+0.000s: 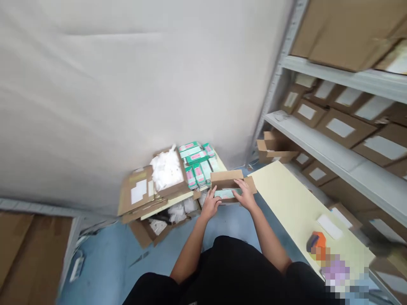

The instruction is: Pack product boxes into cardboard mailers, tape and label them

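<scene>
your left hand (210,204) and right hand (244,196), spread, touch the pale box (225,194) in the carton (227,175); likely light, crushable: hold its ends.

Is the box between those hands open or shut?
Open: the cardboard box has its flaps spread, and a pale green pack shows inside.

Two hands (210,205) (245,196), two tables (282,201), one power strip (76,269) and (between the hands) one open carton (226,176) show.
</scene>
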Motion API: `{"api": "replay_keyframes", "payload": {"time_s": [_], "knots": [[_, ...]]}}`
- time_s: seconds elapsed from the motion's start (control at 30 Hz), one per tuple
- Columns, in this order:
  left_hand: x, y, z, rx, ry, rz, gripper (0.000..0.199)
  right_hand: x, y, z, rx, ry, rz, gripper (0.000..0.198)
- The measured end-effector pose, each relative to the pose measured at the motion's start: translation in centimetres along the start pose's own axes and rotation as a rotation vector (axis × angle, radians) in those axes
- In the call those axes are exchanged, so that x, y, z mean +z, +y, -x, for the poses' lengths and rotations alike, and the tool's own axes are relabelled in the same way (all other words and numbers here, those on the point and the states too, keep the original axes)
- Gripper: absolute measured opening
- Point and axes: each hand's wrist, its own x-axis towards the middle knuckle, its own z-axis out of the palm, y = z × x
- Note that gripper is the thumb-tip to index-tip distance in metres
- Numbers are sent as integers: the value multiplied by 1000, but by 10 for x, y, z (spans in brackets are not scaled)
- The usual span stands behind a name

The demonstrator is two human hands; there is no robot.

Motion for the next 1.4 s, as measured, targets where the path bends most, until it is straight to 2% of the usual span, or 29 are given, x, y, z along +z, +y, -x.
{"api": "replay_keyframes", "payload": {"time_s": [0.17, 0.37, 0.53, 0.67, 0.9, 1.03, 1.13, 1.23, 1.4], "knots": [[-53, -88, 70, -98, 52, 31, 22, 113, -57, -40, -98, -129, -27, 53], [-85, -178, 142, -197, 102, 76, 22, 243, -113, -92, -193, -219, 54, 53], [-105, -228, 175, -272, 146, 117, 22, 329, -147, -148, -135, -373, 279, 44], [-116, -251, 178, -256, 164, 128, 20, 373, -167, -180, 30, -475, 475, 40], [-118, -264, 164, -231, 204, 135, 21, 419, -188, -197, 211, -464, 623, 46], [-120, -266, 162, -229, 196, 140, 20, 429, -185, -202, 276, -479, 622, 33], [-122, -266, 162, -215, 198, 142, 20, 427, -180, -203, 249, -456, 611, 24], [-124, -265, 163, -208, 201, 140, 20, 418, -180, -203, 172, -375, 558, 20], [-123, -261, 162, -210, 196, 142, 22, 389, -187, -195, 13, -194, 298, 29]]}}
